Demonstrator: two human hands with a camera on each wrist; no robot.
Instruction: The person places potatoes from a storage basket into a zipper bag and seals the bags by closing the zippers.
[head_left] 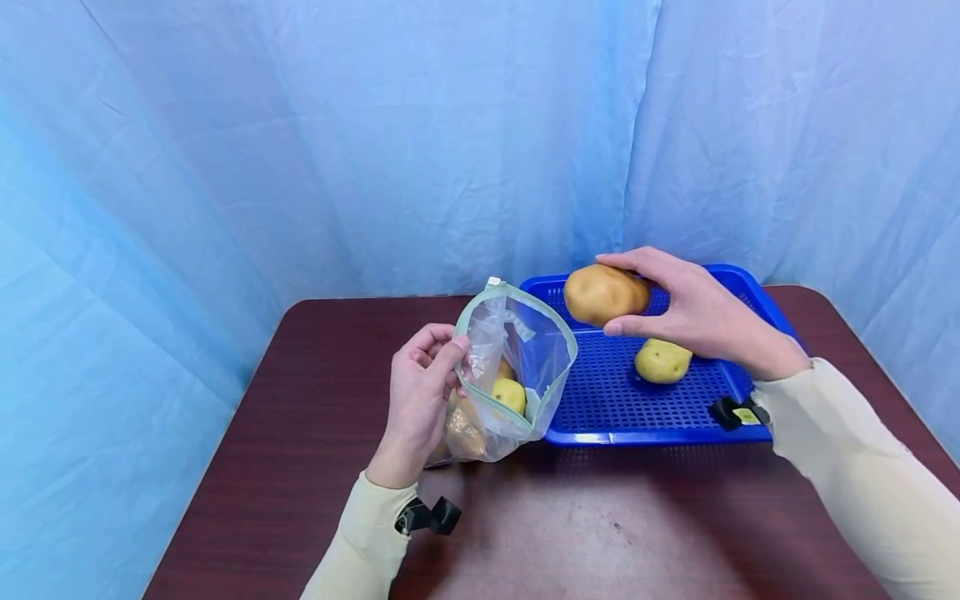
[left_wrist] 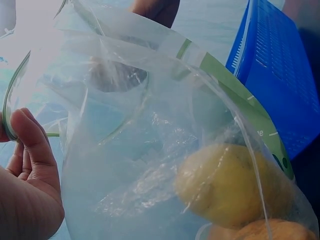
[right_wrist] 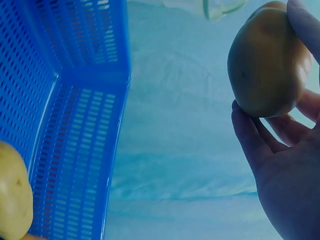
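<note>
The right hand (head_left: 697, 317) grips a potato (head_left: 604, 293) over the tray (head_left: 622, 421); the left hand (head_left: 420, 387) pinches the bag (head_left: 517, 367) rim. A weak pinch could let the mouth collapse, and the potato may miss.

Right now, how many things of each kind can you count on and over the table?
Potatoes: 4 – brown potato in right hand, yellow potato in basket, yellow potato in bag, brown potato in bag
Clear zip bag: 1, pinched by left hand
Blue basket: 1
Total: 6
</note>
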